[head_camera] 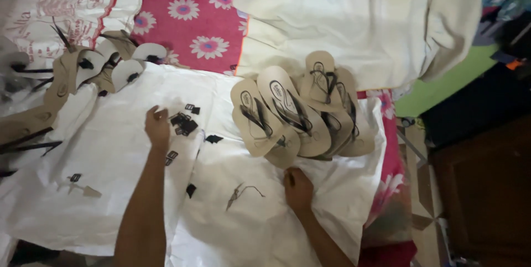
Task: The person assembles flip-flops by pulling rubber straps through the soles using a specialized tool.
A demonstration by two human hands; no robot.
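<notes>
Left hand: left hand (157,127) lies left of centre, fingers curled loosely on the white sack sheet (110,162) — whether it pinches anything I cannot tell.
Black pieces: small black strap pieces (183,123) in a loose cluster, just beside the left hand on its right; about eight or nine, too small for a firm count. Single strays lie lower down and to the right.
Loose soles: tan soles (83,70) without fitted straps, piled at the upper left of the frame, well apart from both hands; the count is unclear because they overlap.
Thin strap: one bent black strap (243,192) lies alone on the sheet, lower centre, between the two forearms.
Right hand: right hand (298,187) rests closed, knuckles up, on the sheet — nothing visible in its grasp.
Finished sandals: tan sandals with black straps (293,112), about six, overlapped in a fan right of centre, directly above the right hand and near it.
Background: pink flowered cloth (193,29) at the top; cream blanket (354,18) upper right.
</notes>
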